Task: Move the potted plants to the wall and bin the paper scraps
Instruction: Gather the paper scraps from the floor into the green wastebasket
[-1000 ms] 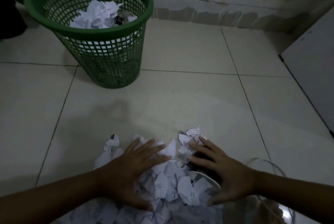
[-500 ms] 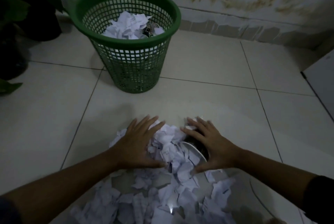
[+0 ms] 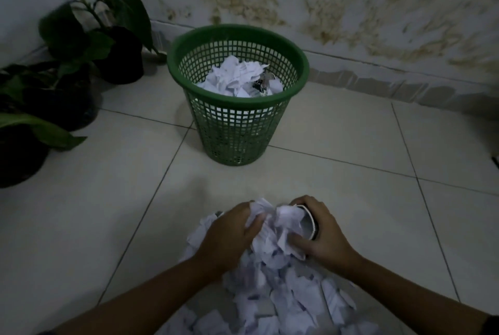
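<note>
Paper scraps (image 3: 280,297): white, torn, heaped on the tiled floor (image 3: 108,226) at the lower middle of the head view. The far end of the heap is gathered into a bunch between both hands.

Left hand (image 3: 229,237): fingers curled round the left side of the bunch, gripping it.

Right hand (image 3: 321,237): fingers curled round the right side of the bunch, thumb pressed into the paper. A dark, white-rimmed round object (image 3: 310,224) is seen under this hand; what it is cannot be told.

Bin (image 3: 237,124): green plastic mesh, upright on the floor beyond the hands, apart from the heap. More white scraps are held inside, with a small dark item among them.

Potted plants (image 3: 81,69): dark pots with large green leaves, grouped at the left, beside the bin and against the wall (image 3: 351,5).

Wall: pale, stained with brown blotches; peeling along its base.
</note>
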Tool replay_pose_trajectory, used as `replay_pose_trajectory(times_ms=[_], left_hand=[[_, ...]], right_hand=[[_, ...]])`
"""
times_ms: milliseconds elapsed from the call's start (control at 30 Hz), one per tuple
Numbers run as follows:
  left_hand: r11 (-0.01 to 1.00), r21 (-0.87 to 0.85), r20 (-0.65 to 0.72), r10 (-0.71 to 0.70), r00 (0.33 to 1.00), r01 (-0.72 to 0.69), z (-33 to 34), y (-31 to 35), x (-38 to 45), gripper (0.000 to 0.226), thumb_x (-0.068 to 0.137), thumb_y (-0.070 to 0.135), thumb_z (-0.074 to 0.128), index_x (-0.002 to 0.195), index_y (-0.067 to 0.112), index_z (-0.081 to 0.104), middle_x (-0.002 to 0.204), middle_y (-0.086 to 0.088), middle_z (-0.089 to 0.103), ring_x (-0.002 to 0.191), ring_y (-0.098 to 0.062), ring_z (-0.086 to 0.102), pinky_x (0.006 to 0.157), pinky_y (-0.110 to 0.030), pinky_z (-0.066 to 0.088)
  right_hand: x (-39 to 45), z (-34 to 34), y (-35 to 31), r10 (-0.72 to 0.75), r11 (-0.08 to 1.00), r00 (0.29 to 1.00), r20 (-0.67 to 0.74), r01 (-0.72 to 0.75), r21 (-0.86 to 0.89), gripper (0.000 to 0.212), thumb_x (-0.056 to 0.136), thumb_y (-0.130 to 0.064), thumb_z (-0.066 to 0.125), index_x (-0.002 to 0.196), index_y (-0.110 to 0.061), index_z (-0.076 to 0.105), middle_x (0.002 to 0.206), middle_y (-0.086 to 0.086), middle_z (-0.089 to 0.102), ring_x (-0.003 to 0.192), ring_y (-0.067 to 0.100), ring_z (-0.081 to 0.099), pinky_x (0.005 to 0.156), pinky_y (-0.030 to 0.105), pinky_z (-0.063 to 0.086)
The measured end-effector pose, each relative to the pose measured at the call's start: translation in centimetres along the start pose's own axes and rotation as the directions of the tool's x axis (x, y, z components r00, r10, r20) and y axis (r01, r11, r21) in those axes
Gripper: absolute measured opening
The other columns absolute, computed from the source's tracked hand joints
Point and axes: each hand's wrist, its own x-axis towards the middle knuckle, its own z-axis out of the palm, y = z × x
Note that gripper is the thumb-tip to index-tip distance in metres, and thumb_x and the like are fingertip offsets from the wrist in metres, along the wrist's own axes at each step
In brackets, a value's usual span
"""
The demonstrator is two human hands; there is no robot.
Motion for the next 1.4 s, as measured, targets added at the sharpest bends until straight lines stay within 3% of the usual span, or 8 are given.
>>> replay_pose_trajectory(times_ms=[200,467,567,767,933,1133,1267,1400], left_hand=[[0.993,-0.034,-0.265,0.100,0.959,-0.113,-3.7,3.4,3.4,0.026,0.087,0.023,0.058,0.066,0.036,0.048,0.062,0.023,0.056,0.066,0.018,0.054,0.062,-0.001,0.038],[0.966,0.054,-0.441,0.250,0.862,-0.253,-8.1,7.7,7.2,0.021,0.089,0.026,0.056,0.071,0.020,0.047,0.063,0.018,0.054,0.065,0.012,0.056,0.057,0.002,0.034],[0.973,0.028,-0.533,0.209,0.820,-0.230,-9.6,8.8,8.9,0.034,0.090,0.033,0.052,0.062,0.017,0.044,0.055,-0.005,0.053,0.057,-0.015,0.053,0.049,-0.010,0.035],[0.986,-0.016,-0.676,0.112,0.729,-0.167,-12.8,10.6,13.3,0.030,0.096,0.027,0.050,0.067,0.017,0.046,0.062,0.011,0.048,0.056,0.007,0.049,0.052,-0.006,0.036],[0.996,-0.074,-0.742,-0.025,0.670,-0.045,-14.5,11.9,18.3,0.031,0.097,0.032,0.046,0.069,0.020,0.043,0.070,0.003,0.050,0.069,-0.013,0.050,0.058,-0.024,0.033],[0.951,0.139,-0.416,-0.198,0.888,0.277,-14.6,9.6,21.2,0.030,0.097,0.027,0.045,0.105,0.003,0.060,0.098,-0.007,0.059,0.088,-0.021,0.052,0.065,-0.022,0.033],[0.915,0.313,-0.344,-0.141,0.929,0.254,-14.3,8.5,20.9,0.040,0.091,0.028,0.056,0.124,0.007,0.058,0.124,-0.013,0.060,0.111,-0.028,0.056,0.093,-0.036,0.046],[0.900,0.375,-0.412,-0.053,0.909,0.222,-14.4,8.4,20.7,0.039,0.090,0.015,0.055,0.128,0.013,0.056,0.131,-0.008,0.057,0.117,-0.023,0.054,0.101,-0.035,0.042]], right_hand=[[3.4,-3.0,-3.6,-0.064,0.986,0.988,-0.142,0.085,0.146,0.034,0.072,-0.031,0.063,0.101,-0.015,0.056,0.098,0.007,0.060,0.094,0.027,0.058,0.079,0.050,0.048],[8.0,-5.9,-9.4,-0.151,0.958,0.932,-0.330,0.220,0.185,0.028,0.070,-0.029,0.059,0.097,-0.024,0.053,0.089,-0.016,0.057,0.084,0.005,0.056,0.072,0.016,0.046],[9.8,-6.8,-12.2,-0.157,0.944,0.913,-0.376,0.251,0.216,0.031,0.069,-0.027,0.060,0.096,-0.040,0.054,0.089,-0.019,0.061,0.083,0.006,0.060,0.070,0.025,0.054],[15.0,-7.3,-15.9,-0.022,0.933,0.915,-0.403,0.164,0.319,0.029,0.069,-0.019,0.061,0.090,-0.037,0.052,0.086,-0.013,0.059,0.080,0.009,0.061,0.074,0.050,0.057],[19.9,-6.5,-17.2,-0.032,0.956,0.896,-0.443,0.157,0.247,0.037,0.067,-0.031,0.065,0.099,-0.017,0.054,0.095,0.011,0.062,0.088,0.028,0.061,0.078,0.053,0.052],[23.8,-5.3,-15.5,-0.013,0.999,0.966,-0.258,0.000,-0.049,0.060,0.074,-0.052,0.068,0.121,-0.021,0.049,0.121,0.008,0.057,0.107,0.025,0.056,0.092,0.040,0.048],[23.5,-4.7,-14.4,-0.032,0.883,0.995,-0.092,-0.015,-0.469,0.060,0.085,-0.047,0.060,0.130,-0.009,0.051,0.132,0.010,0.055,0.120,0.026,0.051,0.103,0.037,0.034],[23.3,-4.9,-14.9,-0.054,0.876,0.995,-0.079,0.009,-0.482,0.056,0.083,-0.036,0.064,0.130,-0.008,0.053,0.134,0.011,0.055,0.124,0.026,0.048,0.112,0.046,0.026]])
